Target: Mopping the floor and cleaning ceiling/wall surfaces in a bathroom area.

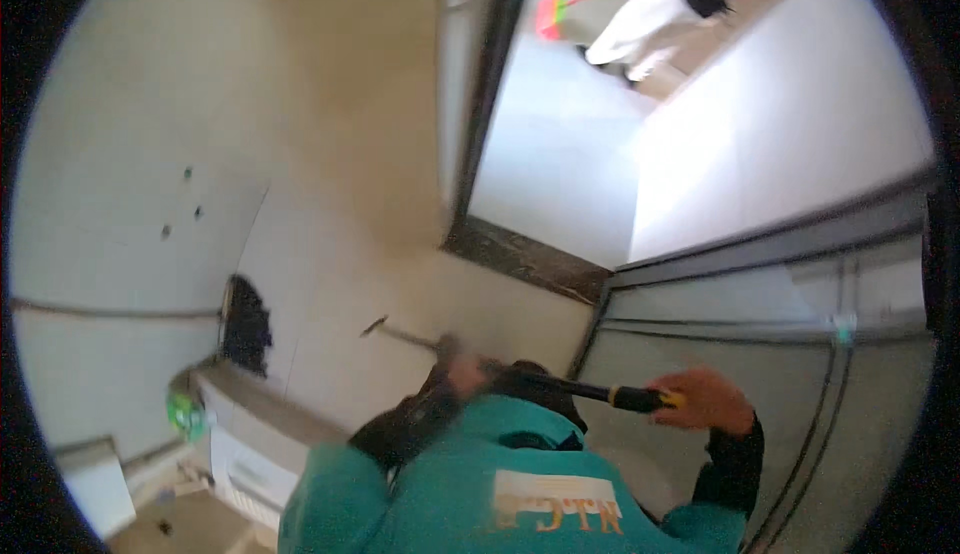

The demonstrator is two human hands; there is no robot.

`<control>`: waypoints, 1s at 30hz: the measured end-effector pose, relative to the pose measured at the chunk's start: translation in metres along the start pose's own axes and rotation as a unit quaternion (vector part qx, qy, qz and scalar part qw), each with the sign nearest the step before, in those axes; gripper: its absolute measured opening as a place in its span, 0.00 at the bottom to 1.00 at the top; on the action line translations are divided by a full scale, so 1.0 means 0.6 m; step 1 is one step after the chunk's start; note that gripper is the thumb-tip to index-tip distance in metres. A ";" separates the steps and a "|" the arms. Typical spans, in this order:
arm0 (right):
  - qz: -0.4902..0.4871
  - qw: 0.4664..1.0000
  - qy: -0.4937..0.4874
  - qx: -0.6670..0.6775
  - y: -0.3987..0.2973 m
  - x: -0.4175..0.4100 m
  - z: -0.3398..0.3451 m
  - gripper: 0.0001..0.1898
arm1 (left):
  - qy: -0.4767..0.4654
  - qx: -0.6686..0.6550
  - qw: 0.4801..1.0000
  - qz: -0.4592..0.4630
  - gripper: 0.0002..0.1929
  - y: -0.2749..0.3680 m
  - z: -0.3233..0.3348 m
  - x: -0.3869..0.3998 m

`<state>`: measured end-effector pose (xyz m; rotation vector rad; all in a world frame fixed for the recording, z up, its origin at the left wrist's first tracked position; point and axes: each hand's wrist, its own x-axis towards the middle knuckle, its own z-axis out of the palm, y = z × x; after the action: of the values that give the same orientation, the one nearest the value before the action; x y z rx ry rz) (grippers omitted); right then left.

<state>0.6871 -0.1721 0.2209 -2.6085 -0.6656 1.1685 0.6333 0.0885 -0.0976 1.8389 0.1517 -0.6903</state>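
Observation:
A long-handled tool (574, 387) lies across the front of my teal vest. Its grip end is black with yellow bands, and a small crosspiece sits at the far left end of its thin shaft. The exact kind of tool cannot be made out. Around the shaft, near the middle, my left hand (466, 375) is closed and blurred. My right hand (703, 399) holds the black and yellow end at the right. The pale floor (337, 359) lies beneath the tool's head.
A doorway with a dark stone threshold (529, 258) opens ahead. Beyond it another person (637, 21) holds a pink and green broom (551, 18). A dark-framed glass door (697, 374) stands close on my right. To the left are a white cabinet (255, 449) and a dark object (246, 325).

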 end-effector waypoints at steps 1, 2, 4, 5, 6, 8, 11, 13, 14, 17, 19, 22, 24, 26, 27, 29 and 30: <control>0.077 0.997 -0.009 0.010 -0.025 -0.010 -0.002 0.20 | -0.042 -0.045 0.997 0.037 0.16 0.057 -0.014 0.006; 0.139 0.990 -0.022 0.006 -0.049 -0.012 -0.001 0.20 | 0.028 0.064 0.996 -0.056 0.13 0.052 0.018 0.033; 0.124 0.988 0.063 0.061 -0.048 -0.009 0.046 0.20 | -0.348 -0.157 0.924 -0.008 0.22 -0.119 0.050 0.184; 0.171 0.983 0.019 0.068 -0.035 0.004 0.068 0.22 | -0.332 -0.183 0.925 -0.004 0.22 -0.145 0.099 0.222; 0.165 0.984 0.021 0.069 -0.015 0.016 0.100 0.21 | -0.321 -0.077 0.941 0.071 0.22 -0.159 0.135 0.238; 0.046 0.992 0.036 0.108 0.012 0.065 0.144 0.18 | -0.283 -0.085 0.951 0.090 0.20 -0.271 0.144 0.265; 0.126 0.975 0.028 0.182 0.048 0.107 0.185 0.20 | -0.158 -0.137 0.977 -0.030 0.15 -0.211 0.136 0.263; 0.141 0.963 -0.002 0.230 0.076 0.127 0.206 0.20 | -0.045 -0.190 0.977 -0.090 0.12 -0.185 0.127 0.251; 0.161 0.944 -0.022 0.288 0.085 0.137 0.209 0.20 | 0.014 -0.219 0.968 -0.121 0.11 -0.168 0.121 0.241; 0.087 0.973 0.008 0.212 0.077 0.174 0.196 0.21 | 0.167 -0.303 0.916 -0.201 0.10 -0.119 0.097 0.231; 0.134 0.959 -0.053 0.243 0.040 0.218 0.162 0.22 | 0.270 -0.401 0.841 -0.243 0.12 -0.112 0.060 0.234; 0.146 0.946 -0.097 0.272 -0.013 0.301 0.131 0.23 | 0.422 -0.546 0.694 -0.204 0.14 -0.138 0.005 0.271; 0.117 0.952 -0.090 0.267 -0.018 0.331 0.157 0.24 | 0.415 -0.556 0.700 -0.173 0.12 -0.173 -0.046 0.277; -0.048 0.995 -0.025 0.087 0.006 0.367 0.193 0.25 | 0.414 -0.563 0.701 -0.140 0.12 -0.197 -0.107 0.288; -0.053 0.995 -0.029 0.077 -0.002 0.380 0.187 0.25 | 0.417 -0.564 0.702 -0.123 0.13 -0.202 -0.140 0.296; 0.037 0.983 -0.075 0.161 -0.053 0.411 0.179 0.26 | 0.400 -0.601 0.672 -0.166 0.13 -0.213 -0.192 0.295; -0.035 0.984 -0.059 0.165 -0.065 0.418 0.183 0.27 | 0.377 -0.646 0.643 -0.168 0.13 -0.236 -0.201 0.291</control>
<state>0.7394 -0.0170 -0.0016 -2.2390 -0.5279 1.2946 0.7631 0.2119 -0.2796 0.5226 1.2262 0.1169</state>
